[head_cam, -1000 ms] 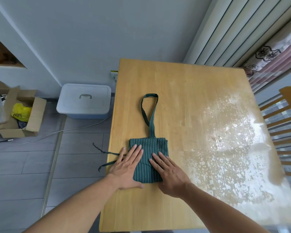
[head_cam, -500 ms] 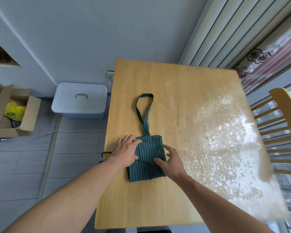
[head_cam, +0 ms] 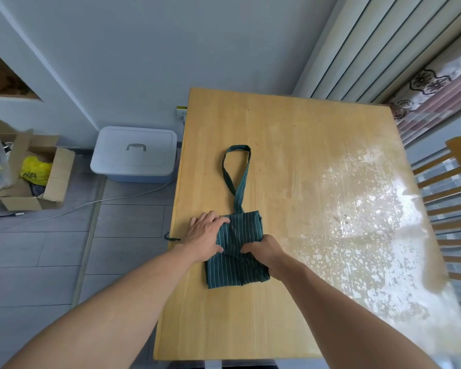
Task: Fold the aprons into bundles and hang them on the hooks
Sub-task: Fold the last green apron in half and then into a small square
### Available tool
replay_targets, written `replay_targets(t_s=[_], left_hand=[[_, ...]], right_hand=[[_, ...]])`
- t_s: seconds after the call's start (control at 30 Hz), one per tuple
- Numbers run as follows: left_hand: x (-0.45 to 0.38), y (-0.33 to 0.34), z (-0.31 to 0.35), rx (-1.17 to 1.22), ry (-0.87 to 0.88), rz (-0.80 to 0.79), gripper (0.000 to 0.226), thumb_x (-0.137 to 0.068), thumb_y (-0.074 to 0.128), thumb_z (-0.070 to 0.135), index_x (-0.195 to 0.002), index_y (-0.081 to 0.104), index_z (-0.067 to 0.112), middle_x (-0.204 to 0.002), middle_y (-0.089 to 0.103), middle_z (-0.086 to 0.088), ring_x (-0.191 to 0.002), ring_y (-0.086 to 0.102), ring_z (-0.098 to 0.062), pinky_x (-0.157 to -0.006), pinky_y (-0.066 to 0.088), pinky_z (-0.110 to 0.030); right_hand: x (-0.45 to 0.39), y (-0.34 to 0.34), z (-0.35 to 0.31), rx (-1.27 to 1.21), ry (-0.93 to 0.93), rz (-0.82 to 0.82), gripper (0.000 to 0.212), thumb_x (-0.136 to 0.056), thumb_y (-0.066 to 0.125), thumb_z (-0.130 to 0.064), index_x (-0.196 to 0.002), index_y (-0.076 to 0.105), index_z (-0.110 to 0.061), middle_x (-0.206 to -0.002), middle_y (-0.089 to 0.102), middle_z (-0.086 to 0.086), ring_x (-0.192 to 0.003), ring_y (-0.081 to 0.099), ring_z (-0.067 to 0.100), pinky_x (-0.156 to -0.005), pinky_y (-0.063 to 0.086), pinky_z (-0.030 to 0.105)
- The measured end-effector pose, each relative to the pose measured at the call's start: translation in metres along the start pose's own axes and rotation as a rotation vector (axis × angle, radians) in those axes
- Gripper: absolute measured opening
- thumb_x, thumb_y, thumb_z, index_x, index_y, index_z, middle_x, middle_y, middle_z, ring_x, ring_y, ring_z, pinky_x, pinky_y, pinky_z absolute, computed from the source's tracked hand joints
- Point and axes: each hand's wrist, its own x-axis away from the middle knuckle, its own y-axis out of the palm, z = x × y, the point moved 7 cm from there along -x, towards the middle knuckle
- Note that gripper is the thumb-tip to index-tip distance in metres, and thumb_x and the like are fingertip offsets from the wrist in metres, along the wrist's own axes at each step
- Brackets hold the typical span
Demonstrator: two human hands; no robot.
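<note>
Both hands no longer lie flat on the apron (head_cam: 236,255). The left hand (head_cam: 205,235) now grips the left edge of the folded cloth and draws it inward. The right hand (head_cam: 264,250) has curled its fingers (head_cam: 246,249) into the cloth at mid-bundle. The cloth is now bunched and narrower at its upper part.

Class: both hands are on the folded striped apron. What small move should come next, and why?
Probably roll the apron toward its neck loop: the left hand and right hand already grip its folds, and the near half lies flat.
</note>
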Motion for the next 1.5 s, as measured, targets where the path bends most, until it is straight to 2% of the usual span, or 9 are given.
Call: replay_targets(t_s=[0.23, 0.37, 0.5, 0.83, 1.0, 1.17, 1.3, 1.4, 1.5], left_hand=[[-0.001, -0.006, 0.005, 0.007, 0.039, -0.032, 0.062, -0.092, 0.066, 0.026, -0.149, 0.041, 0.024, -0.137, 0.044, 0.002, -0.130, 0.040, -0.022, -0.107, 0.032, -0.039], [-0.003, -0.022, -0.007, 0.472, -0.163, -0.116, 0.025, -0.102, 0.038, 0.014, -0.114, 0.060, 0.017, -0.123, 0.055, -0.004, -0.118, 0.050, -0.025, -0.105, 0.040, -0.040], [0.003, -0.034, -0.014, 0.893, -0.248, -0.282, 0.064, -0.100, 0.049, 0.052, -0.157, 0.034, 0.025, -0.155, 0.042, 0.003, -0.144, 0.035, -0.016, -0.107, 0.028, -0.029], [-0.007, -0.026, -0.029, 0.681, -0.154, -0.172, 0.045, -0.102, 0.056, 0.006, -0.144, 0.053, 0.021, -0.149, 0.052, -0.003, -0.138, 0.048, -0.020, -0.100, 0.035, -0.023], [-0.023, -0.022, -0.038, 0.636, -0.149, -0.166, 0.046, -0.093, 0.070, 0.003, -0.134, 0.063, 0.021, -0.135, 0.066, -0.003, -0.119, 0.059, -0.014, -0.096, 0.041, -0.024], [-0.027, -0.023, -0.042, 0.661, -0.148, -0.061, 0.051, -0.080, 0.083, 0.006, -0.125, 0.067, 0.021, -0.119, 0.073, 0.002, -0.109, 0.066, -0.015, -0.089, 0.046, -0.025], [-0.009, -0.040, -0.043, 0.427, -0.092, 0.295, 0.063, -0.072, 0.090, 0.022, -0.128, 0.060, 0.022, -0.120, 0.060, 0.004, -0.109, 0.059, -0.014, -0.088, 0.051, -0.029], [0.023, -0.055, -0.023, 0.156, 0.229, 0.553, 0.026, -0.082, 0.080, 0.012, -0.107, 0.071, 0.014, -0.104, 0.065, 0.000, -0.100, 0.057, -0.018, -0.090, 0.053, -0.041], [0.045, -0.029, -0.017, 0.185, 0.331, 0.274, 0.052, -0.081, 0.057, -0.005, -0.128, 0.067, 0.015, -0.125, 0.065, -0.004, -0.121, 0.053, -0.018, -0.108, 0.045, -0.045]], right_hand=[[0.022, 0.026, -0.033, 0.473, -0.325, 0.142, 0.042, -0.086, 0.053, -0.007, -0.125, 0.042, -0.016, -0.107, 0.062, 0.005, -0.091, 0.064, 0.026, -0.070, 0.053, 0.034], [0.034, 0.056, -0.045, 0.881, -0.396, 0.296, 0.057, -0.092, 0.053, -0.006, -0.145, 0.033, -0.011, -0.124, 0.054, 0.006, -0.096, 0.067, 0.030, -0.070, 0.049, 0.034], [0.031, 0.085, -0.038, 1.034, -0.411, 0.253, 0.091, -0.094, 0.054, -0.008, -0.160, -0.007, -0.006, -0.143, 0.041, 0.010, -0.102, 0.066, 0.027, -0.071, 0.046, 0.034], [0.048, 0.078, 0.003, 1.046, -0.953, 0.102, 0.090, -0.088, 0.053, -0.062, -0.161, 0.022, -0.021, -0.145, 0.044, -0.004, -0.137, 0.037, 0.018, -0.115, 0.035, 0.037], [0.038, 0.075, 0.036, 1.241, -1.013, -0.049, 0.094, -0.093, 0.053, -0.051, -0.163, -0.004, -0.023, -0.170, -0.006, -0.009, -0.154, -0.018, 0.008, -0.127, -0.003, 0.033], [0.026, 0.082, 0.034, 1.358, -1.085, 0.094, 0.079, -0.084, 0.043, -0.022, -0.160, 0.025, -0.016, -0.166, 0.026, 0.003, -0.157, 0.011, 0.026, -0.122, 0.011, 0.044], [0.023, 0.089, 0.028, 1.421, -1.088, 0.120, 0.075, -0.081, 0.048, -0.014, -0.155, 0.038, -0.016, -0.159, 0.042, 0.004, -0.151, 0.030, 0.030, -0.124, 0.026, 0.048], [0.026, 0.090, 0.019, 1.375, -1.130, 0.110, 0.069, -0.080, 0.039, -0.014, -0.147, 0.052, -0.018, -0.149, 0.054, 0.002, -0.144, 0.043, 0.028, -0.116, 0.040, 0.046], [0.033, 0.080, -0.003, 1.221, -1.195, 0.097, 0.061, -0.082, 0.038, -0.015, -0.138, 0.062, -0.020, -0.136, 0.066, -0.001, -0.134, 0.055, 0.023, -0.112, 0.045, 0.038]])
